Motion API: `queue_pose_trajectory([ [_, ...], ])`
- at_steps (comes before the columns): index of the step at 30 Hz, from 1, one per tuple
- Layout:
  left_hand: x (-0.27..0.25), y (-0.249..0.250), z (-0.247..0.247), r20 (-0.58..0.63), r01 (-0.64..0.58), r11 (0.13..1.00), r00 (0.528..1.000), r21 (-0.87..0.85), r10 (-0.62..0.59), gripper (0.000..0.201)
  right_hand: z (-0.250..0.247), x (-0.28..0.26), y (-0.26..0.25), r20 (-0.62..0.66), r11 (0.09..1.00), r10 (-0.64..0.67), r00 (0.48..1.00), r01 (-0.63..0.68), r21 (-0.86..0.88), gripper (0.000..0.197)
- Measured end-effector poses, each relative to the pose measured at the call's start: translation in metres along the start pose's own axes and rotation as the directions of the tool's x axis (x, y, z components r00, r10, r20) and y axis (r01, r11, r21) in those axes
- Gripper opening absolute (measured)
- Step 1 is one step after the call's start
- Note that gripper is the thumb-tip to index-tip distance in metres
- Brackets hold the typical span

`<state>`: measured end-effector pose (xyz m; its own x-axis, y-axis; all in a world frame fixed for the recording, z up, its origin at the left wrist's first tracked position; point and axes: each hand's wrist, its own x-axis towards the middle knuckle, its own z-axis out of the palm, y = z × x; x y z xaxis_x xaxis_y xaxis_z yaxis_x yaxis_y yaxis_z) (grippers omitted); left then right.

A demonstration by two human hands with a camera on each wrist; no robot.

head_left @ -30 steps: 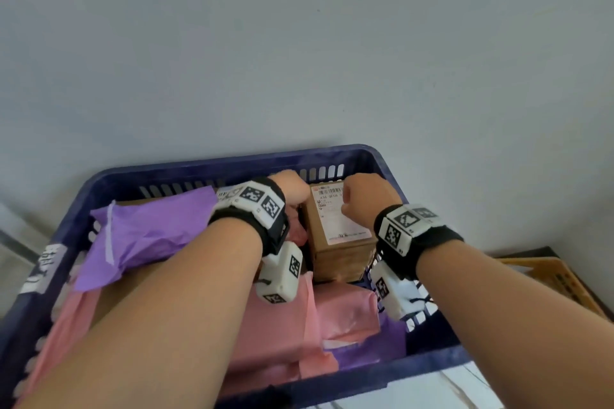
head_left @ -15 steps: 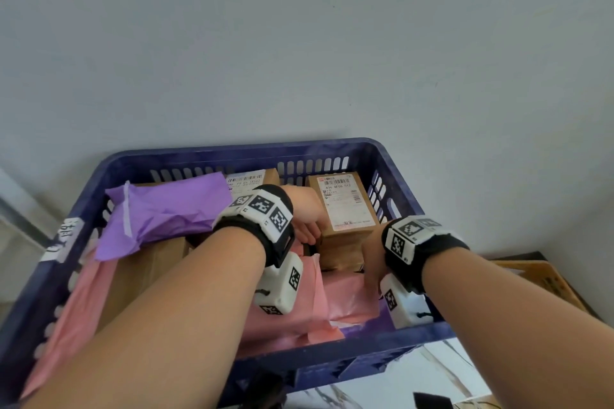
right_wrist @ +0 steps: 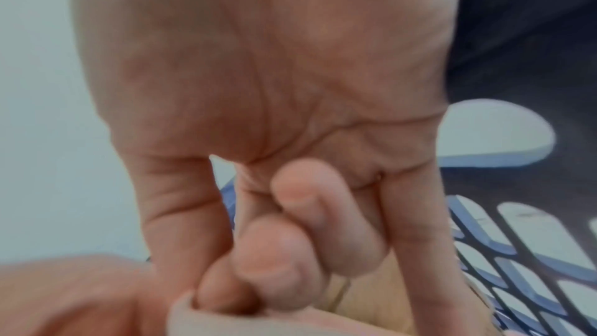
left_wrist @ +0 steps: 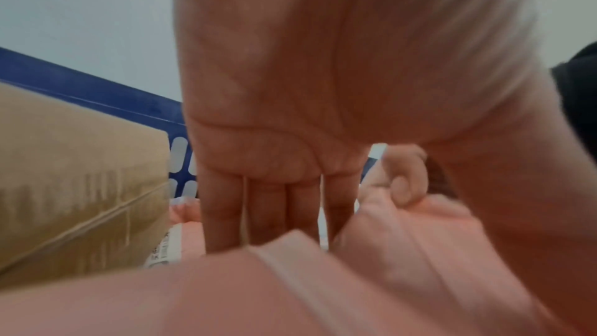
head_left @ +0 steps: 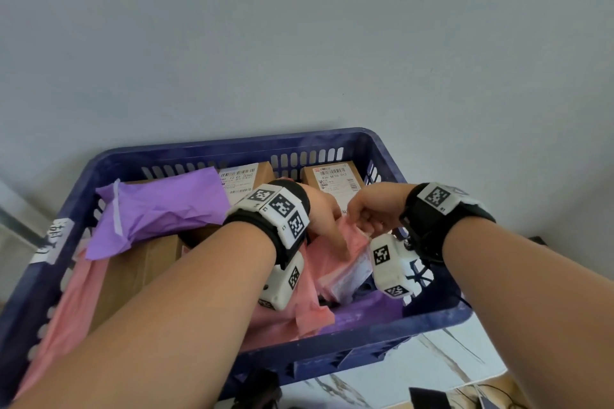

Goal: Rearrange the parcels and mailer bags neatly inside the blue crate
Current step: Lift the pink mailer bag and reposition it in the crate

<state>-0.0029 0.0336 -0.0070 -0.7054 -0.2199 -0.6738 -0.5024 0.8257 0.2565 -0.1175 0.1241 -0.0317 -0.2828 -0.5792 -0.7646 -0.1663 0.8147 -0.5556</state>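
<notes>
The blue crate (head_left: pixel 232 146) holds two labelled cardboard boxes at the back, one on the left (head_left: pixel 247 178) and one on the right (head_left: pixel 332 176). A purple mailer bag (head_left: pixel 159 206) lies across the left side. My right hand (head_left: pixel 372 214) pinches the top edge of a pink mailer bag (head_left: pixel 332 262) between thumb and forefinger (right_wrist: pixel 226 298). My left hand (head_left: pixel 327 212) holds the same bag, its straight fingers (left_wrist: pixel 265 208) behind the pink film (left_wrist: pixel 290 290) and its thumb in front. The bag stands raised in front of the right box.
A large cardboard box (head_left: pixel 143 262) lies under the purple bag, with another pink mailer (head_left: pixel 73 305) at the crate's left wall. A purple bag (head_left: pixel 365 312) lies at the near right bottom. A grey wall stands close behind. Marbled floor (head_left: pixel 398 372) shows below.
Both hands left the right-hand box. The right hand dipped to the pink mailer bag and pulled its edge up; the left hand moved over and took hold of the same bag.
</notes>
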Motion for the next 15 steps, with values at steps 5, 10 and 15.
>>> queue_pose_trajectory([
  [5, -0.004, -0.003, -0.003, 0.065, -0.01, 0.972, 0.998, -0.235, 0.026, 0.084, -0.007, -0.008, -0.009, -0.147, 0.978, -0.121, 0.982, 0.143, 0.152, 0.031],
  [10, -0.02, -0.005, -0.031, -0.201, -0.075, 0.888, 0.979, -0.453, -0.02, 0.052, -0.014, -0.017, -0.028, -0.44, 0.904, -0.208, 0.874, 0.343, 0.254, 0.032],
  [15, -0.033, -0.02, -0.065, -0.394, -0.161, 0.791, 0.912, -0.591, -0.109, 0.057, -0.023, -0.023, -0.028, -0.648, 0.885, -0.256, 0.717, 0.444, 0.141, 0.039],
])
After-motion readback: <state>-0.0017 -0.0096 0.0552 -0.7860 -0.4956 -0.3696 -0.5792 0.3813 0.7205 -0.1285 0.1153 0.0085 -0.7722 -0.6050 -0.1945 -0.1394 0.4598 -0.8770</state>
